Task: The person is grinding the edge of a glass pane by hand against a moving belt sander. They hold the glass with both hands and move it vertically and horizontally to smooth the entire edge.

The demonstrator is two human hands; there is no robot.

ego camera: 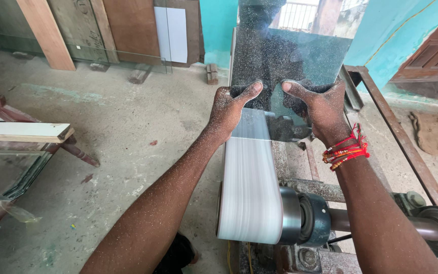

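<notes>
Head view: left hand (pixel 227 112) and right hand (pixel 319 109) both closed around the lower part of a dusty glass pane (pixel 287 56), thumbs on the near face, pane upright. Its bottom edge sits on or just above the white sanding belt (pixel 249 177); cannot tell if touching. Belt roller (pixel 300 215) near right. Red thread bracelets (pixel 345 149) on right wrist. More glass sheets (pixel 6 172) at left.

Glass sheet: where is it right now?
Head view, upper centre: the glass sheet stands upright between the left hand and right hand, its bottom edge over the sanding belt.
</notes>
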